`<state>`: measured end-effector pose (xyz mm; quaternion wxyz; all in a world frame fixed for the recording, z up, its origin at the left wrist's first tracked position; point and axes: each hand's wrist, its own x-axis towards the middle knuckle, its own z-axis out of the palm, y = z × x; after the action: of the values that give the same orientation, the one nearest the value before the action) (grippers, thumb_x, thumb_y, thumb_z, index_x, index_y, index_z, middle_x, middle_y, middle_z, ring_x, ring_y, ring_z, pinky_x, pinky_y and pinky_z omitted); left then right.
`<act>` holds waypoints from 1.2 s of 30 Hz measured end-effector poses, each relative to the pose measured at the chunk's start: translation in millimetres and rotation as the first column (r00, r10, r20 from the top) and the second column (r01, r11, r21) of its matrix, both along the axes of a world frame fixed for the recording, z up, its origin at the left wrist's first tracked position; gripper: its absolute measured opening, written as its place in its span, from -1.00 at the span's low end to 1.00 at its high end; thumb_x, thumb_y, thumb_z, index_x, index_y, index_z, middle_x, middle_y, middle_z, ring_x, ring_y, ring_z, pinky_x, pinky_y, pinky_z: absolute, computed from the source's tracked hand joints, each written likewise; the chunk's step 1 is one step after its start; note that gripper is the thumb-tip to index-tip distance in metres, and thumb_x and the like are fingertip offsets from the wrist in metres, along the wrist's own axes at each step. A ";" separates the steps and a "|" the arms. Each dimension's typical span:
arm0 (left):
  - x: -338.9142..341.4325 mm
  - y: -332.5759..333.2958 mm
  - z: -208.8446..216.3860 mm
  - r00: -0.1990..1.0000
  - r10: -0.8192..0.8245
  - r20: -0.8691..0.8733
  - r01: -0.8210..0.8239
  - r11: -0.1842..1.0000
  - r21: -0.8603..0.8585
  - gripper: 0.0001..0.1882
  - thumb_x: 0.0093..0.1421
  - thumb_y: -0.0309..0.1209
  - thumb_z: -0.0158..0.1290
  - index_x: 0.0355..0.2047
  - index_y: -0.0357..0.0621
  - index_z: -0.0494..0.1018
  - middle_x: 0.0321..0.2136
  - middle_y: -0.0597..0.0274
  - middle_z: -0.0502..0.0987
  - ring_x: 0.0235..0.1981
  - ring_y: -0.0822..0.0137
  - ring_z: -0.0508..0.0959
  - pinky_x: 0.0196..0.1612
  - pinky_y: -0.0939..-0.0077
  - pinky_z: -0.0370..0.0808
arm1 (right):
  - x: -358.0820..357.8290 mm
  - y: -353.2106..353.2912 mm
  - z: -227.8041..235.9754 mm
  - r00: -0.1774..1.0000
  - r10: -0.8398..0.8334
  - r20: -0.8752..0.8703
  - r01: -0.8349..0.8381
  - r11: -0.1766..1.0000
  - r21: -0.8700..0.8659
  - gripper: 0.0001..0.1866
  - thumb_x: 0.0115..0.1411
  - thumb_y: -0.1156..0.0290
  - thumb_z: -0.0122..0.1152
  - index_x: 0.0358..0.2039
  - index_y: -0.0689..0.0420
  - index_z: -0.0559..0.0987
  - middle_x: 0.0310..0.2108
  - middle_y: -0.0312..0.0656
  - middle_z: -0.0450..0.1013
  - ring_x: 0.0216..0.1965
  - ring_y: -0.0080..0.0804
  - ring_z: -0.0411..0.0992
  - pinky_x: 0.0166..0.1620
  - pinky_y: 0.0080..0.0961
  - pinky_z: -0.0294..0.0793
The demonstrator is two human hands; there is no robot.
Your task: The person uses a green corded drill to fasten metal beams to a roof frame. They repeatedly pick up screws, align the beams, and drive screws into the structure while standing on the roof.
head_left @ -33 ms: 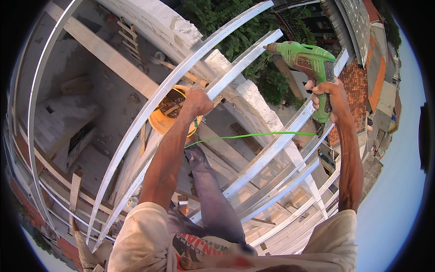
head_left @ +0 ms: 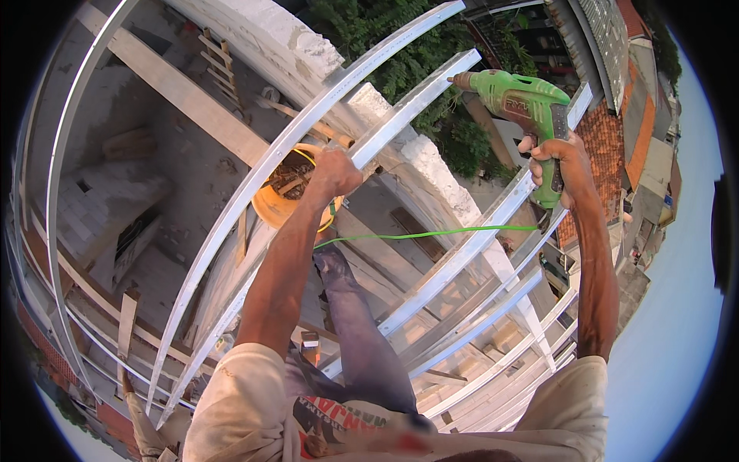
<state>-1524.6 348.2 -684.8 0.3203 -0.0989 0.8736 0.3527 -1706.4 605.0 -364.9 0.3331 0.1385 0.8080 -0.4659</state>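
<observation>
A green power drill (head_left: 531, 104) is in my right hand (head_left: 566, 158), whose fingers wrap round its handle. Its bit end points left and meets the side of a silver metal rafter (head_left: 419, 108) near that rafter's far end. My left hand (head_left: 336, 171) is closed round the same rafter farther down. A bright green cord (head_left: 431, 231) runs from the base of the drill handle leftward toward my leg. Just left of and below my left hand is a yellow bucket (head_left: 273, 208) with small dark pieces inside and a yellow cord at its rim.
Another metal rafter (head_left: 308, 135) curves past on the left, and more rafters (head_left: 454, 266) slope on the right. A rough-topped white wall (head_left: 435, 165) crosses beneath. Far below on the left lies a floor with a wooden ladder (head_left: 219, 65). Tiled roofs (head_left: 604, 150) stand at right.
</observation>
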 end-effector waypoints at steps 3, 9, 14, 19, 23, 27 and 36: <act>-3.0 -0.3 4.7 0.999 -0.045 -0.005 0.045 0.999 -0.001 -0.56 0.06 -0.27 0.10 -0.29 -0.49 0.68 -0.19 -0.44 0.67 -0.03 -0.27 0.67 0.16 0.03 0.55 | -4.8 -4.4 4.2 0.997 0.067 0.029 -0.069 0.994 0.080 -0.45 0.09 0.60 0.22 0.15 0.33 0.46 -0.27 -0.07 0.60 -0.58 -0.50 0.43 -0.54 -0.48 0.46; -6.0 -4.2 7.5 0.996 -0.084 0.021 0.083 0.997 0.003 -0.56 0.08 -0.26 0.08 -0.26 -0.47 0.68 -0.16 -0.41 0.67 -0.03 -0.30 0.66 0.15 0.00 0.55 | -20.7 -26.0 11.0 0.925 0.379 0.017 -0.362 0.868 0.339 -0.49 0.07 0.57 0.33 0.07 0.30 0.47 -0.33 -0.17 0.57 -0.60 -0.53 0.43 -0.47 -0.48 0.51; -3.6 -2.4 6.9 0.996 -0.083 0.030 0.084 0.996 -0.033 -0.57 0.17 -0.23 0.00 -0.22 -0.26 0.76 -0.15 -0.20 0.73 -0.03 -0.14 0.70 0.17 0.09 0.51 | -36.3 -41.7 17.3 0.877 0.470 0.097 -0.468 0.792 0.393 -0.52 0.05 0.59 0.33 0.03 0.27 0.47 -0.38 -0.20 0.55 -0.60 -0.53 0.43 -0.47 -0.47 0.49; 2.8 2.3 -6.5 0.992 -0.112 -0.048 0.109 0.992 -0.061 -0.58 0.15 -0.24 0.02 -0.22 -0.26 0.75 -0.17 -0.19 0.74 -0.04 -0.12 0.71 0.16 0.10 0.51 | -43.8 -46.3 21.3 0.906 0.397 0.147 -0.422 0.808 0.412 -0.50 0.01 0.65 0.30 0.03 0.27 0.47 -0.39 -0.18 0.53 -0.59 -0.46 0.46 -0.52 -0.42 0.49; -0.3 -0.2 -7.4 0.992 -0.127 0.002 0.127 0.992 -0.005 -0.58 0.14 -0.24 0.04 -0.21 -0.26 0.75 -0.17 -0.18 0.74 -0.04 -0.11 0.71 0.15 0.09 0.51 | -48.2 -46.1 20.3 0.882 0.442 0.163 -0.468 0.782 0.411 -0.55 0.05 0.62 0.29 0.00 0.26 0.47 -0.45 -0.19 0.51 -0.61 -0.48 0.44 -0.51 -0.41 0.49; -0.4 -1.4 -5.7 0.990 -0.137 -0.018 0.137 0.990 -0.017 -0.59 0.13 -0.24 0.04 -0.21 -0.26 0.75 -0.17 -0.18 0.74 -0.04 -0.11 0.71 0.14 0.09 0.52 | -51.5 -47.5 18.6 0.900 0.409 0.149 -0.431 0.785 0.444 -0.56 0.05 0.64 0.30 -0.01 0.25 0.46 -0.46 -0.19 0.50 -0.61 -0.46 0.44 -0.49 -0.41 0.49; 2.2 -0.2 -15.5 0.998 -0.068 0.018 0.067 0.997 0.025 -0.58 0.10 -0.26 0.08 -0.19 -0.31 0.74 -0.13 -0.22 0.72 0.00 -0.16 0.68 0.19 0.04 0.49 | -55.2 -48.4 11.4 0.861 0.493 0.126 -0.490 0.738 0.463 -0.52 0.01 0.64 0.33 0.00 0.22 0.46 -0.44 -0.19 0.52 -0.61 -0.46 0.45 -0.50 -0.39 0.52</act>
<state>-1522.4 348.0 -700.4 0.3414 -0.0687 0.8691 0.3513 -1761.6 556.6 -353.6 0.3971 -0.0026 0.9060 -0.1467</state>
